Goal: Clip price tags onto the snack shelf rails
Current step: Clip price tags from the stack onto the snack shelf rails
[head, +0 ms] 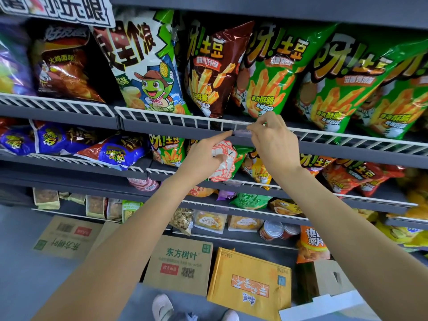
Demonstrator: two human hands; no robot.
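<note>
The right hand [273, 137] pinches a clear clip [240, 131] on the white rail [176, 117]. The left hand [206, 156] grips a stack of price tags [225, 163], its forefinger touching the clip.

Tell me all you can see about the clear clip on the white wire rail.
The clip is a small strip of clear plastic, lying level along the front of the white wire rail of the shelf that holds the green and brown chip bags. No tag shows in it. The right hand pinches its right end with thumb and fingers. The left hand touches its left end with a straight forefinger, while its other fingers hold a stack of red-edged tags below.
</note>
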